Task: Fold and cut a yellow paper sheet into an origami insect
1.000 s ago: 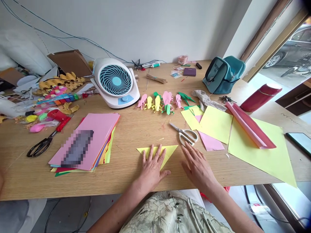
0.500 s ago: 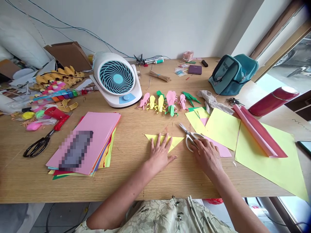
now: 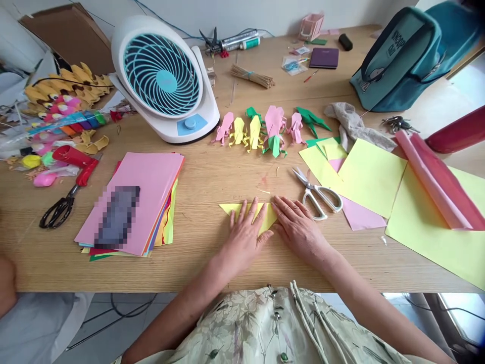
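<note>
A piece of yellow paper [image 3: 268, 221], folded into a triangle, lies flat on the wooden table in front of me. My left hand [image 3: 244, 233] presses on its middle with the fingers spread. Over the triangle's right end lies my right hand [image 3: 301, 227], its fingers stretched out and hiding that corner. Just right of that hand rest silver scissors [image 3: 317, 194] with white handles, blades slightly apart, untouched. Beyond the hands stands a row of folded paper figures, among them a pink one [image 3: 274, 121], a yellow one [image 3: 254, 132] and a green one [image 3: 311, 120].
To the left are a stack of coloured paper [image 3: 151, 174], black-handled scissors [image 3: 60, 210] and a white fan [image 3: 162, 81]. Yellow sheets [image 3: 373, 174], a rolled pink sheet [image 3: 435, 182], a red flask [image 3: 460, 130] and a teal bag [image 3: 409, 60] occupy the right. Another person's arm [image 3: 6, 283] shows at the left edge.
My right hand has left the silver scissors and moved left onto the paper triangle. My left hand stays on the paper. The view has tilted down, and another person's arm appears at left.
</note>
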`<state>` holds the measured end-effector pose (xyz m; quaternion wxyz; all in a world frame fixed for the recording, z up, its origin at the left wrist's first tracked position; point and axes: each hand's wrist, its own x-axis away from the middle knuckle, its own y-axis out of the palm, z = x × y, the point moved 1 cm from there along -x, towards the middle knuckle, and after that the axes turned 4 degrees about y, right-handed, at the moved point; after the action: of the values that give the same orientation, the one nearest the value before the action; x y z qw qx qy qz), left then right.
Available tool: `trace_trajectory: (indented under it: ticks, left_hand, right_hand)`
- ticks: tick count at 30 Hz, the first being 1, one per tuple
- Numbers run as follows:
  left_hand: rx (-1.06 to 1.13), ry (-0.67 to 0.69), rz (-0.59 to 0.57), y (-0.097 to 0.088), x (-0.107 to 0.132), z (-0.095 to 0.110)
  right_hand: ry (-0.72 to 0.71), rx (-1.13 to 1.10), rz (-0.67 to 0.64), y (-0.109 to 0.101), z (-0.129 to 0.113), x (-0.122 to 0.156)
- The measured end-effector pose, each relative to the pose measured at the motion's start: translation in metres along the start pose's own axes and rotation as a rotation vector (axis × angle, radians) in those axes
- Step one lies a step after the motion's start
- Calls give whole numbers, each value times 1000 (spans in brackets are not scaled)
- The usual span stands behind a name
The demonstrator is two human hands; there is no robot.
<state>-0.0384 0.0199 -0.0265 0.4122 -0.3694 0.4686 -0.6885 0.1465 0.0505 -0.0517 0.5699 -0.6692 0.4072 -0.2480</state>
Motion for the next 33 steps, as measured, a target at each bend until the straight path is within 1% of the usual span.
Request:
trace_trajectory:
  ticks: [2, 4, 7, 9, 11, 14, 17, 21, 27, 30, 33]
  left_hand:
    - [33, 81, -2, -6, 5, -14]
    - [29, 128, 4, -8, 10, -26]
    - [-37, 217, -28, -4, 18, -33]
    - [-93, 238, -39, 2, 23, -32]
    - [-138, 226, -41, 6, 29, -29]
    - [-164, 216, -42, 11, 36, -23]
    - [-165, 209, -35, 14, 41, -18]
    - [-158, 204, -16, 17, 45, -15]
    - [-110, 220, 1, 14, 47, -15]
    - [-64, 242, 9, 11, 46, -17]
    - [-35, 233, 44, 10, 44, -17]
  right_hand:
    - [-3, 6, -23, 4, 1, 1]
    - [-3, 9, -38, 4, 3, 3]
    - [0, 3, -50, 3, 5, 5]
    - [-5, -12, -50, 2, 5, 5]
    - [-11, -34, -41, 1, 6, 4]
    - [-1, -103, 11, -2, 8, 3]
    - [42, -159, 64, -6, 9, 0]
    - [133, -98, 59, -9, 7, -5]
    - [168, -64, 90, -10, 5, -6]
    - [169, -81, 91, -8, 4, -4]
    - [167, -124, 76, -7, 4, -3]
